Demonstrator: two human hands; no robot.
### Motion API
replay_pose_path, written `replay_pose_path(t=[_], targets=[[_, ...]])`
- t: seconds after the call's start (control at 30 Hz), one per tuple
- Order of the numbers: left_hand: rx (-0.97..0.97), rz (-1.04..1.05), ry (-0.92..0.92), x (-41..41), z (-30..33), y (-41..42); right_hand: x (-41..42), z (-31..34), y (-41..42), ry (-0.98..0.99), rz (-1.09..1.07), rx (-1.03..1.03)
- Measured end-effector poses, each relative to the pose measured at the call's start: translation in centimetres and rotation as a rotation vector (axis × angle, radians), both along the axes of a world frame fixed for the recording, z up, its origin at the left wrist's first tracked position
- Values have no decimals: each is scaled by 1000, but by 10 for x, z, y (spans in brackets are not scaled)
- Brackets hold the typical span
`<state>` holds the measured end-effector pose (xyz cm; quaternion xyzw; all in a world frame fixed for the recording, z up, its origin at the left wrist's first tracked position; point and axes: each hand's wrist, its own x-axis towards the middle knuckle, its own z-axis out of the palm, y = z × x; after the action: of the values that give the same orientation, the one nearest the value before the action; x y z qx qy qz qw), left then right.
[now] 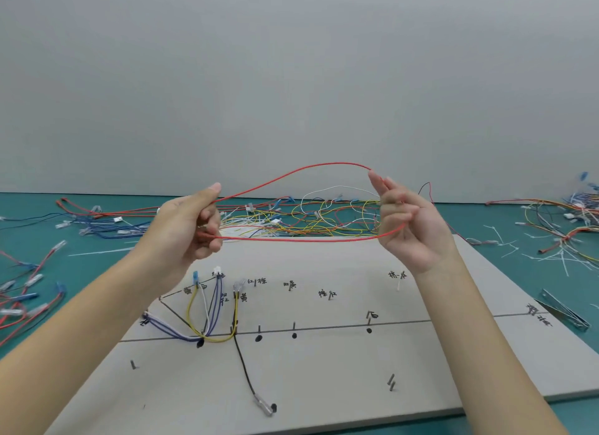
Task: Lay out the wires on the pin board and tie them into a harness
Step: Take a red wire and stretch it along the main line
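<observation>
A long red wire (301, 239) is stretched in a flat loop between both hands, raised above the pin board (324, 369). My left hand (191, 227) grips both strands at the loop's left end, fingers curled round them. My right hand (405, 220) holds the right end, the wire running round its fingers and across the palm. On the board's left part lie yellow (214, 337), white and purple wires (168, 331) routed round pins, and a black wire (246, 373) that ends in a clear terminal near the front edge.
A tangle of loose yellow, white and red wires (324, 217) lies behind the board on the teal table. More wires with blue connectors (29, 301) lie at the left. Wire bundles and white cable ties (557, 249) sit at the right, with metal tweezers (564, 311) beside the board.
</observation>
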<state>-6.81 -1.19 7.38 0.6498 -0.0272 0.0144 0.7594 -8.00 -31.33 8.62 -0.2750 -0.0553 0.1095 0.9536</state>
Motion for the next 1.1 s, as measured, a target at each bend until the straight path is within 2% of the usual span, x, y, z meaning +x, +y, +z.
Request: replay_pose_path(t=[0.23,0.3,0.47,0.6,0.63,0.7,0.77,0.83,0.97,1.1], targets=[[109,-228,88,0,3,46,-8,3,-12,26,190,-197],[90,-268,99,3,-5,60,-8,2,-11,37,210,-296],[140,-371,112,25,-25,106,-8,-9,1,36,171,-911],[110,-543,247,47,-40,155,-12,-14,3,-67,317,-1333],[138,-601,280,49,-43,166,-14,-13,4,-96,372,-1395],[330,-692,311,48,-51,185,-16,-14,5,-144,473,-1478],[586,-697,363,40,-60,196,-17,-15,7,-175,564,-1523],[703,-627,395,32,-66,202,-18,-16,10,-193,642,-1559],[675,-511,391,29,-68,204,-15,-14,17,-223,676,-1703],[651,-523,458,25,-68,194,-11,-9,22,-220,635,-1820]])
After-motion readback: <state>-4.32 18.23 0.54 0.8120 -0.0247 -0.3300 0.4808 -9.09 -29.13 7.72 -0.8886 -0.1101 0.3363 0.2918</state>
